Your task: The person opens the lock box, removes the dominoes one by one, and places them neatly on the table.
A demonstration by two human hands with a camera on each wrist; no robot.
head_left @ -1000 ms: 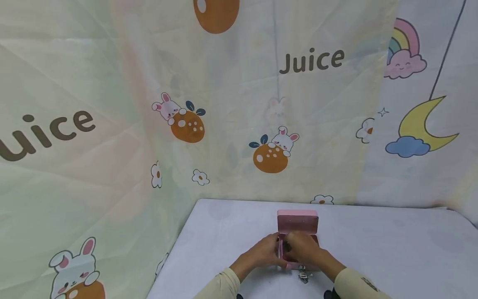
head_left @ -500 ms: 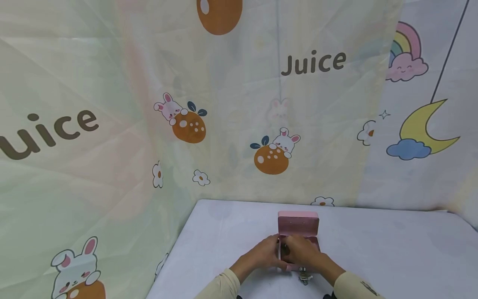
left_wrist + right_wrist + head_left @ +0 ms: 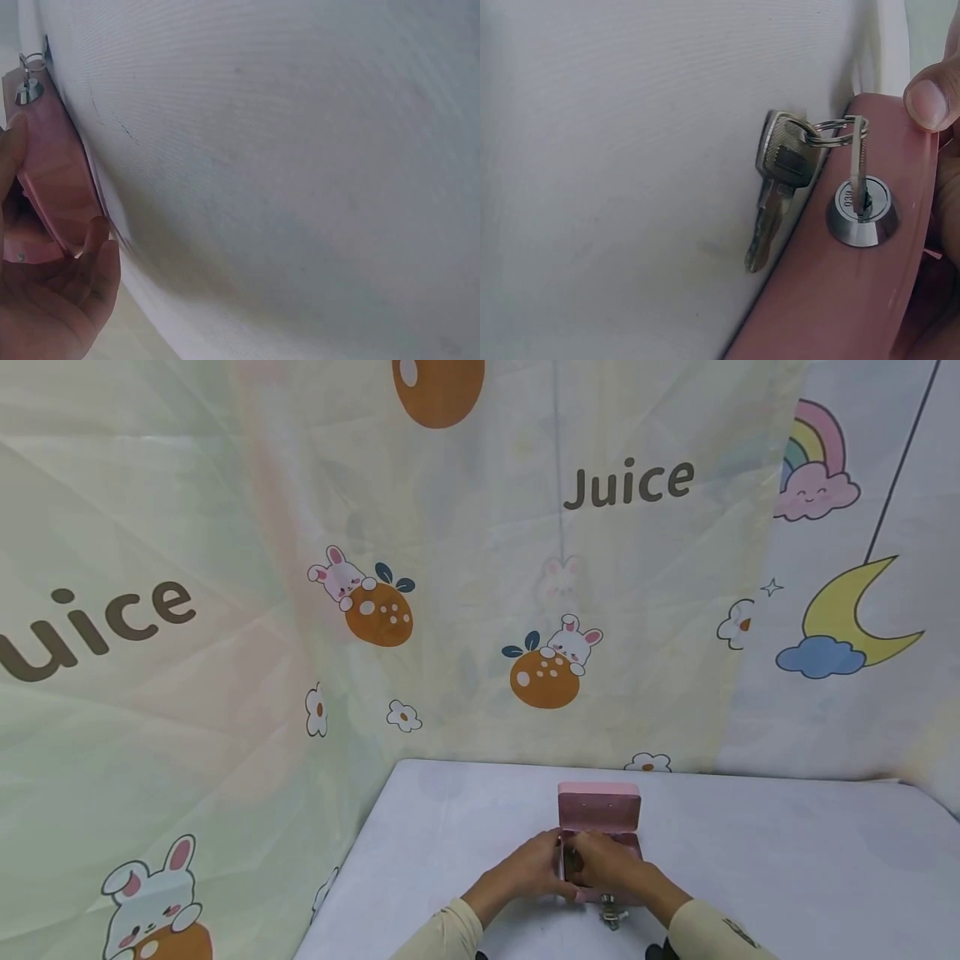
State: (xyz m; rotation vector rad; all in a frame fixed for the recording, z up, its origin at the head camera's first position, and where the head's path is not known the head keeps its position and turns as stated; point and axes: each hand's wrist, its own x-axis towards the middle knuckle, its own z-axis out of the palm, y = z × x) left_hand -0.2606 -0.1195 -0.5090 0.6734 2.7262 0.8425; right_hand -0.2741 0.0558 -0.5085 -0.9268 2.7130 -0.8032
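A pink metal lockbox (image 3: pixel 600 807) stands on the table with its lid raised. My left hand (image 3: pixel 531 867) grips its left side; the thumb lies at the front rim, and the fingers reach along the outer wall in the left wrist view. My right hand (image 3: pixel 609 863) is down inside the box with bent fingers; their tips are hidden, so whether they hold anything does not show. On the front wall sits a round silver lock (image 3: pixel 864 229) with a key in it. A second key (image 3: pixel 781 161) hangs from the same ring.
The white-covered table (image 3: pixel 772 860) extends to both sides of the box. Behind it hangs a printed curtain (image 3: pixel 465 610) with rabbits, oranges and a moon. Another curtain side (image 3: pixel 187 735) runs along the left.
The head view has shifted slightly. Both hands keep their places at the box, with only a very small motion of the right hand inside it.
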